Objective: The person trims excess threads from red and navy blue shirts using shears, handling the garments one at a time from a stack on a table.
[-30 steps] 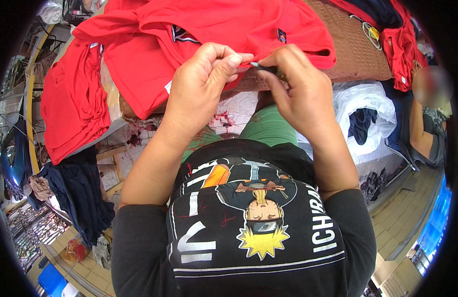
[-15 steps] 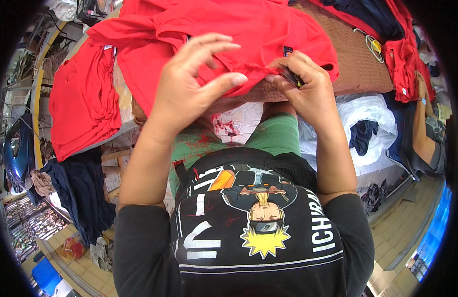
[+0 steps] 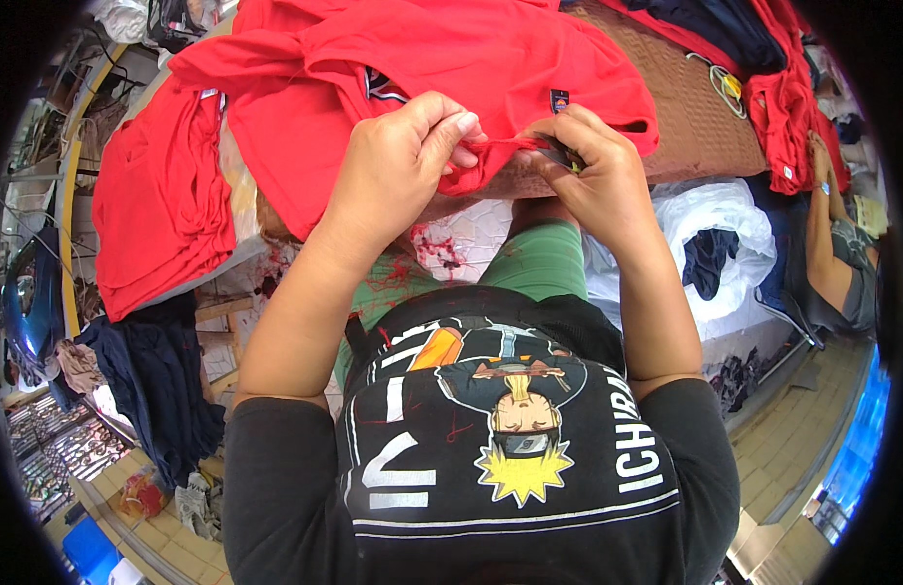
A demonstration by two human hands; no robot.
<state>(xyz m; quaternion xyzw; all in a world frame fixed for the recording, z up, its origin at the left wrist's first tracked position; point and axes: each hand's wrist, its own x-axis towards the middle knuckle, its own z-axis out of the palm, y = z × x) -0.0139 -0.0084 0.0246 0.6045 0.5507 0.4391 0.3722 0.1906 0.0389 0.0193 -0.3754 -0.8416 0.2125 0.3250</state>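
A red garment (image 3: 451, 73) lies spread over the padded brown surface before me, its near edge drawn toward me. My left hand (image 3: 398, 161) is closed, thumb and fingers pinching that edge. Opposite it, my right hand (image 3: 603, 166) is closed on the same edge and also holds a small dark tool (image 3: 561, 153) with a yellowish spot, mostly hidden by the fingers; it resembles thread snips. Between the two hands a short stretch of red cloth is pulled taut. Just beyond my right fingers a small dark label (image 3: 560, 98) shows on the garment.
Folded red cloth (image 3: 164, 200) hangs at the left, above dark navy cloth (image 3: 159, 380). Right of my knees is a white plastic bag (image 3: 749, 229) with dark cloth inside. Another person's arm (image 3: 820, 229) reaches red cloth at far right. Red thread scraps (image 3: 398, 278) lie on my shorts.
My left hand, earlier open and off the cloth, has moved right and closed on the garment's edge. My right hand keeps its grip, shifted slightly. The cloth between them is now stretched.
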